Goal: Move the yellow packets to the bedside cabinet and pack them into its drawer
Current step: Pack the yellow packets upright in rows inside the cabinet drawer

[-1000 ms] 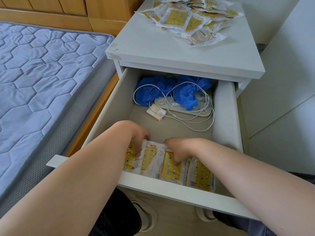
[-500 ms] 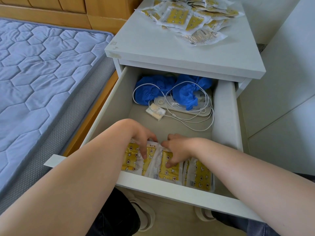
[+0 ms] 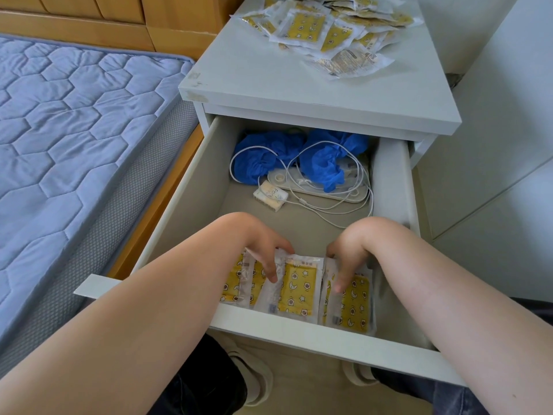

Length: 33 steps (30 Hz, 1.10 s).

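Note:
Several yellow packets [image 3: 296, 289] stand in a row at the front of the open drawer [image 3: 323, 333] of the white bedside cabinet [image 3: 269, 82]. My left hand [image 3: 260, 244] reaches into the drawer and its straight fingers press on the left packets. My right hand [image 3: 347, 250] rests with straight fingers on the rightmost packet [image 3: 354, 307]. A pile of more yellow packets [image 3: 329, 28] lies on the cabinet top at the back.
At the drawer's back lie blue crumpled gloves [image 3: 263, 157], a white cable [image 3: 329, 202], a white flat device [image 3: 317, 187] and a small packet [image 3: 270, 196]. A blue quilted mattress [image 3: 74, 139] on a wooden bed frame is to the left. White wall panels stand on the right.
My hands have moved apart along the row of packets: the right hand went to the rightmost packet, uncovering the middle one. The view has shifted slightly.

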Motion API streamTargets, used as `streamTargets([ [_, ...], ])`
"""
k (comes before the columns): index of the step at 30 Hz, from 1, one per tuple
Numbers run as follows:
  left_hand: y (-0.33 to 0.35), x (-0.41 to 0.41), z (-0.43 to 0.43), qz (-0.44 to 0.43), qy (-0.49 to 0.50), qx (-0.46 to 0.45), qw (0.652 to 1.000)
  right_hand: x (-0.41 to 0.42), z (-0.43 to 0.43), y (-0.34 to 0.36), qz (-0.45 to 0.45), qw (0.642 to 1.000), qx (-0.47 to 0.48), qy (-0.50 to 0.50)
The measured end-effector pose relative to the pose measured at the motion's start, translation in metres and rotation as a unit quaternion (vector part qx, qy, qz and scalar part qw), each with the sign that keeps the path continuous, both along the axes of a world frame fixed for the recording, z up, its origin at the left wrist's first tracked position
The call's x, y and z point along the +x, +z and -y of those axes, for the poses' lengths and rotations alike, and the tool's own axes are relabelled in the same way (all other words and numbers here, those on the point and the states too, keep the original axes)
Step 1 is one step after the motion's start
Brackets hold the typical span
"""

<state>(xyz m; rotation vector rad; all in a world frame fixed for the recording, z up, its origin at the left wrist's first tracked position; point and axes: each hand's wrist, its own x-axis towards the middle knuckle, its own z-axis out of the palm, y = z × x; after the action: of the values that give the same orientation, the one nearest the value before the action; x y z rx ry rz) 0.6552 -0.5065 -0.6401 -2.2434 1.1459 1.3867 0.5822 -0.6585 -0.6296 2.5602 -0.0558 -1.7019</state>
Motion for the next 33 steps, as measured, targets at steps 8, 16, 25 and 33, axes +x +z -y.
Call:
streamTargets([
  [8, 0.005, -0.003, 0.003, -0.010, 0.013, -0.014, 1.000, -0.003, -0.013, -0.013, -0.034, 0.993, -0.070, 0.087],
  [16, 0.004, 0.005, 0.004, 0.045, 0.105, -0.140, 0.984, 0.002, 0.004, -0.005, 0.191, 0.976, 0.021, -0.100],
  [25, 0.022, 0.004, 0.008, 0.179, 0.246, -0.358, 0.883, 0.008, 0.008, 0.014, 0.458, 0.844, 0.103, -0.259],
  [33, 0.086, 0.008, 0.024, 0.254, 0.327, -0.528, 0.741, 0.008, 0.030, 0.090, 0.622, 0.736, 0.117, -0.240],
])
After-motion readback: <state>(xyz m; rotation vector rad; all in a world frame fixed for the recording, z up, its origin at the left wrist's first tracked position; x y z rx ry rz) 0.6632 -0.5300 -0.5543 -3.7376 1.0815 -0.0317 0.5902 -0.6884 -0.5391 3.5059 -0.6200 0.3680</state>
